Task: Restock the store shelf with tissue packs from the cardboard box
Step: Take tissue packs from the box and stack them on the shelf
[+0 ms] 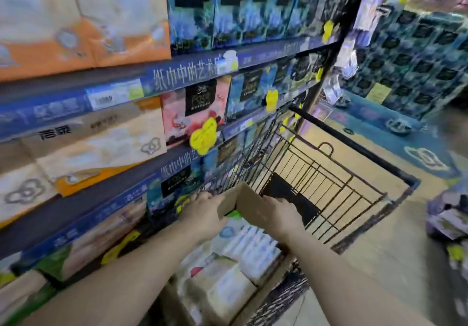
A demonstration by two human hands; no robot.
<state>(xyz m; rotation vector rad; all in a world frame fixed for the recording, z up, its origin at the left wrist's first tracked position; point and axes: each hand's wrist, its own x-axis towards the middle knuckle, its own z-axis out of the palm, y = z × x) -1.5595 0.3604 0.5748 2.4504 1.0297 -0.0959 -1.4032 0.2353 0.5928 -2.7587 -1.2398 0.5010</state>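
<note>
Both hands, left hand [206,208] and right hand [282,211], grip the box [249,206] flaps; next, likely lifting out tissue packs [253,247].

Open cardboard box [249,205] in cart, white tissue packs [253,247] inside

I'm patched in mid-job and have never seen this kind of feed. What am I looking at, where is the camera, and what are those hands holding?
There is no machine: a person wears one wide-angle camera on the head, looking down at bare arms. The left hand and right hand hold the far flap of an open cardboard box. The box sits in a wire cart and holds tissue packs. On the left runs the store shelf, already lined with tissue packages. The picture is blurred, so finer detail is unclear.
</note>
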